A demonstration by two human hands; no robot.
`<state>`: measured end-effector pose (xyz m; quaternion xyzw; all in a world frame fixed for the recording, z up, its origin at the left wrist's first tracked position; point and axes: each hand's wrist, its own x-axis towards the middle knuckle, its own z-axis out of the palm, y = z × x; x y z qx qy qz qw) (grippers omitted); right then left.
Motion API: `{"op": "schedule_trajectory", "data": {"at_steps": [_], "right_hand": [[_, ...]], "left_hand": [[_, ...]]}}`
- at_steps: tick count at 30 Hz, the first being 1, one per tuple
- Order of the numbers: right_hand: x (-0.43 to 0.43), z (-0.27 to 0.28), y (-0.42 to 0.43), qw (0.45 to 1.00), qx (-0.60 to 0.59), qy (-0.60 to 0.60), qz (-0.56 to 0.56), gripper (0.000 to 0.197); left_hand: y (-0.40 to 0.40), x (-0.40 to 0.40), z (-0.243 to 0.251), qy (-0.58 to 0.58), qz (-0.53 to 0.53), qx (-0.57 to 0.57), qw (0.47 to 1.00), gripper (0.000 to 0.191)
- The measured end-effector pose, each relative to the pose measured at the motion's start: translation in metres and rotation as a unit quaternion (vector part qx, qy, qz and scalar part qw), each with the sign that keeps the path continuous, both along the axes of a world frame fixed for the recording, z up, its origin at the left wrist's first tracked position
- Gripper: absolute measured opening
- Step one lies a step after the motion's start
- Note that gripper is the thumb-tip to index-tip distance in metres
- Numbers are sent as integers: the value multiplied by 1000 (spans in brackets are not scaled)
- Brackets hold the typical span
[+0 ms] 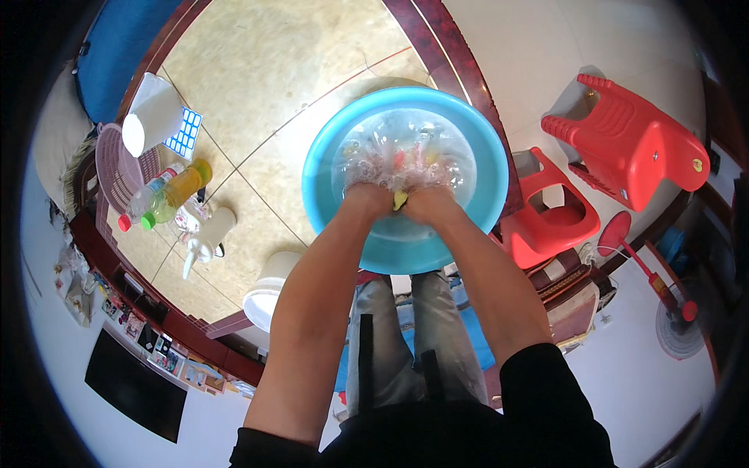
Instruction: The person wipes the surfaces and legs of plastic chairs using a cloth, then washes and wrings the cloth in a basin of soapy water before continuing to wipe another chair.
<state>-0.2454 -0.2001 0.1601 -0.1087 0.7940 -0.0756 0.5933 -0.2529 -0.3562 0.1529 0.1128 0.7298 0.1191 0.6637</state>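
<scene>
A light blue plastic basin (pixel 320 175) with foamy water (pixel 430 131) stands before me on a tiled tabletop. Both hands are in it side by side, fingers hidden under splashing suds. My left hand (pixel 368 199) is left of centre, my right hand (pixel 430 203) right of it. A small yellow-green piece (pixel 400 199) shows between them; which hand touches it is unclear. Blurred red and yellow bits (pixel 399 159) show in the water just beyond my fingers.
Left on the tabletop are a pink plastic basket (pixel 111 167), a white paper roll (pixel 153 120), bottles with yellow (pixel 181 190) and clear liquid (pixel 146 196), and a white jug (pixel 216 229). A white bucket (pixel 275 281) stands nearer me. Red plastic chairs (pixel 638 140) are at right, beyond the dark red table edge (pixel 468 64).
</scene>
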Motion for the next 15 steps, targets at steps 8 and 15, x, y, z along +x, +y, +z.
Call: {"op": "schedule_trajectory", "data": {"at_steps": [8,15], "right_hand": [[5,-6,3,997,-24,20,74,42],[13,-10,13,994,-61,71,64,42]], "left_hand": [[0,13,-25,15,-49,-2,999,43],[2,-2,5,31,30,-41,998,42]]}}
